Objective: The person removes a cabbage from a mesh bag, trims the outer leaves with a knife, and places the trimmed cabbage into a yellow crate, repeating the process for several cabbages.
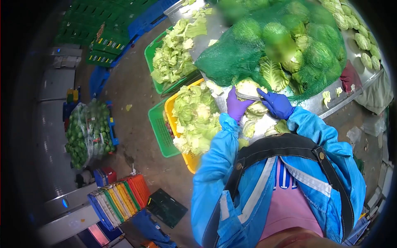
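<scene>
My right hand (278,104), in a blue-violet glove, is closed around a knife (247,96) whose curved metal blade points left across a pale cabbage (247,87). In a purple glove, my left hand (238,106) grips the left side of that cabbage, its thumb close to the blade. Just below the knife lies another pale cut piece (258,108). Trimmed leaves (249,128) are spread on the metal table between my forearms. Beyond my hands, a green mesh sack (231,53) spills whole cabbages and a loose outer leaf (273,75).
A yellow crate (191,162) heaped with leaves stands left of the table, beside green crates (158,129). Trimmed cabbages (362,41) line the table's far right. On the floor at left are a bagged pile of green vegetables (78,138) and stacked coloured crates (120,200).
</scene>
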A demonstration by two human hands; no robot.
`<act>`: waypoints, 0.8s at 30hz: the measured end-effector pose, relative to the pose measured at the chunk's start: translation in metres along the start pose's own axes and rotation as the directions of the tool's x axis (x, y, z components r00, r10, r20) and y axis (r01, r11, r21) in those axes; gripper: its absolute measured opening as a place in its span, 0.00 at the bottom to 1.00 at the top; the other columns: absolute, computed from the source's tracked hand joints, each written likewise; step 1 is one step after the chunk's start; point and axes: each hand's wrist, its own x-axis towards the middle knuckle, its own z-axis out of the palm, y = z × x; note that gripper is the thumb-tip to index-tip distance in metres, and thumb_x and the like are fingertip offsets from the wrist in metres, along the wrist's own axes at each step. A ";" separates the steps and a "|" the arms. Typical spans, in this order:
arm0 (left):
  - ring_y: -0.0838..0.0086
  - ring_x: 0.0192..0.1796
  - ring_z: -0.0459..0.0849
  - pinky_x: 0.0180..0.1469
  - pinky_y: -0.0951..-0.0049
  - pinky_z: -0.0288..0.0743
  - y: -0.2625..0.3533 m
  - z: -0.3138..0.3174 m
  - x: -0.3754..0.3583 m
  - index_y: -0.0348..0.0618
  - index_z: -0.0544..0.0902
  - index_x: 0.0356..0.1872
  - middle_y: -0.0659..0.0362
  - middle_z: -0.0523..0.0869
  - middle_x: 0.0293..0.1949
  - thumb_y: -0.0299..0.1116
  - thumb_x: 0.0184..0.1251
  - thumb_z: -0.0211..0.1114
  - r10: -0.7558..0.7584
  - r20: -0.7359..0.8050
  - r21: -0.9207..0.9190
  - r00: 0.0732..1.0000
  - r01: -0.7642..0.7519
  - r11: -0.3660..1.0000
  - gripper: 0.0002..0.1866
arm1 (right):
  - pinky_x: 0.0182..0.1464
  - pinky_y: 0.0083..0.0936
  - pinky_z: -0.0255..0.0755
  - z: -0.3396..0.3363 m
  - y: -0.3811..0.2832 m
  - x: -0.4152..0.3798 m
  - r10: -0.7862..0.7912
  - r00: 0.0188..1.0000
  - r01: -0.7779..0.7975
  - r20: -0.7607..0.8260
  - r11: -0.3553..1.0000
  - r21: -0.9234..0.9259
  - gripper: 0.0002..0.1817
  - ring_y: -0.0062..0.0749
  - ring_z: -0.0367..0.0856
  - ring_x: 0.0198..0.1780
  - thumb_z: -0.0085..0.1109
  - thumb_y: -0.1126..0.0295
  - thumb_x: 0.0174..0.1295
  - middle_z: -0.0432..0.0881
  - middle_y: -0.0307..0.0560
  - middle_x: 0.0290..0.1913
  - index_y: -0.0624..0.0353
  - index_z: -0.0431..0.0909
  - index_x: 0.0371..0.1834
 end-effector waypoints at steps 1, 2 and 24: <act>0.59 0.56 0.78 0.57 0.66 0.74 0.004 -0.002 -0.001 0.24 0.63 0.62 0.42 0.75 0.55 0.43 0.34 0.82 0.000 0.001 0.003 1.000 0.000 1.000 0.54 | 0.33 0.41 0.72 0.002 0.000 0.001 0.000 1.000 0.000 -0.002 1.000 0.003 0.26 0.50 0.78 0.30 0.48 0.60 0.67 0.77 0.52 0.32 0.50 0.60 0.68; 0.60 0.54 0.79 0.55 0.67 0.75 0.014 -0.005 -0.001 0.24 0.64 0.61 0.43 0.77 0.53 0.41 0.34 0.82 -0.042 0.015 -0.053 0.999 0.043 0.998 0.52 | 0.33 0.41 0.72 0.004 0.001 0.002 0.020 0.999 -0.021 -0.027 0.999 -0.040 0.27 0.49 0.77 0.30 0.48 0.61 0.66 0.76 0.52 0.32 0.50 0.59 0.69; 0.59 0.53 0.79 0.55 0.66 0.73 0.023 -0.001 -0.008 0.31 0.69 0.57 0.46 0.78 0.51 0.38 0.32 0.81 0.019 0.006 -0.017 1.000 -0.019 1.000 0.45 | 0.32 0.40 0.73 0.007 -0.004 0.036 0.157 0.988 -0.155 0.006 0.980 -0.126 0.23 0.49 0.79 0.28 0.45 0.57 0.68 0.79 0.53 0.30 0.49 0.63 0.66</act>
